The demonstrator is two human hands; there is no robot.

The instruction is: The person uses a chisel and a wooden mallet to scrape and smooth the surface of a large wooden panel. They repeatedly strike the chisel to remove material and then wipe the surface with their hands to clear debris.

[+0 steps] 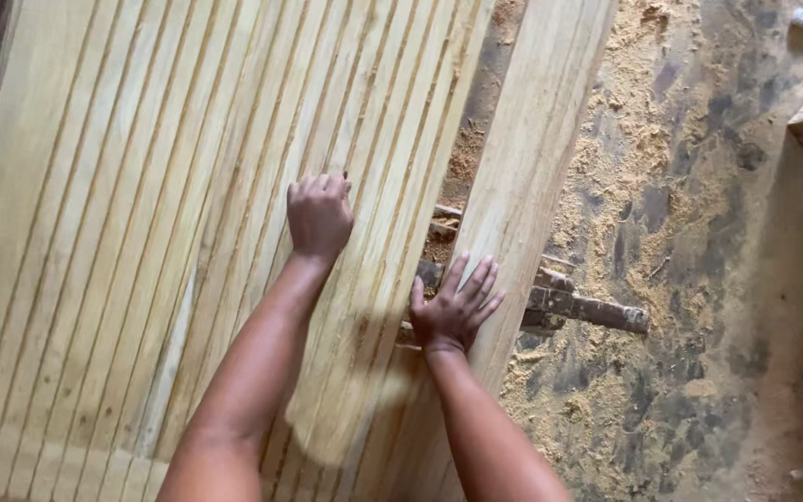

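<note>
Left hand (319,216) curled, knuckles pressing the packed pale wooden slats (141,232). Right hand (454,311) fingers splayed flat on the separate pale broad plank (532,139), which lies beside the slats across a dark wooden support (587,310). Plank looks stiff, fairly heavy, rough-sawn; best gripped along its long edges.

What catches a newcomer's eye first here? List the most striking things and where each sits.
A wide panel of pale grooved wooden slats fills the left and centre. On it the left hand rests curled, while the right hand lies flat with fingers spread on a separate pale wooden plank alongside. To the right, loose sawdust covers the dark floor.
</note>
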